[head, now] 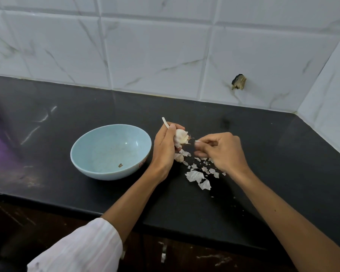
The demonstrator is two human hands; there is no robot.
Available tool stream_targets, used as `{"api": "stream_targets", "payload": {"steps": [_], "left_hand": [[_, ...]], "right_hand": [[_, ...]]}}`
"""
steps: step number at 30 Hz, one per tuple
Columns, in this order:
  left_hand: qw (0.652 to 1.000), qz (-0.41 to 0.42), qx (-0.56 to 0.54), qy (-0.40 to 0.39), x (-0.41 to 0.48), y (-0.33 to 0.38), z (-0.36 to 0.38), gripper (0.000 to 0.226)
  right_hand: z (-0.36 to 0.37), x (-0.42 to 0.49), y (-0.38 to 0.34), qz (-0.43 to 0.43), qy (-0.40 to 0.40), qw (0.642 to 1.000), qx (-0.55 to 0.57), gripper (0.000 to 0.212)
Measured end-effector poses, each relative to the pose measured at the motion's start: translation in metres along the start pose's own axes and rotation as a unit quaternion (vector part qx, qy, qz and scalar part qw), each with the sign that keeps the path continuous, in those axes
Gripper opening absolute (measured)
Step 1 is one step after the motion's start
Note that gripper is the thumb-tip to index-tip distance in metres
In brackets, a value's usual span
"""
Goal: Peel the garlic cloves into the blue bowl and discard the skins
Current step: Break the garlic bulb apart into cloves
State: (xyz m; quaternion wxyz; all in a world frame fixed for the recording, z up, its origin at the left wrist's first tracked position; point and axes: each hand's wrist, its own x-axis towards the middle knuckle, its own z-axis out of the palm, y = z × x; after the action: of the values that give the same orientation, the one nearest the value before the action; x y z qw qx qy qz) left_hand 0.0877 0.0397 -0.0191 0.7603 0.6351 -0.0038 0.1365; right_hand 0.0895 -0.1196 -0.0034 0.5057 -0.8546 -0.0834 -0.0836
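Garlic bulb sits in our left hand, held above the tabletop, just right of the blue bowl. The bowl stands upright, with one small brown scrap on its floor. Our left hand reaches in from the near edge, its white sleeve cut off by the frame. Its fingers curl round the bulb and hide much of it. A pale stalk pokes out on the far side. Our right hand hovers close beside the bulb's root end, fingertips drawn together. They are blurred, so we cannot tell whether they pinch anything. Torn skins lie scattered beneath both hands.
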Motion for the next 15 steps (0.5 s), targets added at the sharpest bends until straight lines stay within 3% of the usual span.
{"api": "stream_targets", "payload": {"steps": [5,7,9,12,15], "left_hand": [[1.000,-0.015,-0.004,-0.003,0.001,-0.002,0.001,0.031],[1.000,-0.003,-0.002,-0.014,0.001,-0.003,0.001,0.030],[1.000,0.009,0.007,-0.017,0.002,-0.005,0.001,0.030],[1.000,0.015,0.016,-0.015,0.002,-0.005,0.001,0.031],[1.000,0.015,0.019,-0.015,0.001,-0.005,0.000,0.030]], "right_hand": [[-0.028,-0.008,0.004,-0.026,-0.032,0.978,-0.203,0.027],[-0.026,-0.021,-0.002,-0.082,-0.021,0.973,-0.214,0.026],[-0.017,-0.036,-0.006,-0.142,-0.061,0.966,-0.206,0.032],[-0.001,-0.049,0.001,-0.202,-0.163,0.920,-0.293,0.049],[0.001,-0.046,0.010,-0.217,-0.174,0.897,-0.344,0.042]]}}
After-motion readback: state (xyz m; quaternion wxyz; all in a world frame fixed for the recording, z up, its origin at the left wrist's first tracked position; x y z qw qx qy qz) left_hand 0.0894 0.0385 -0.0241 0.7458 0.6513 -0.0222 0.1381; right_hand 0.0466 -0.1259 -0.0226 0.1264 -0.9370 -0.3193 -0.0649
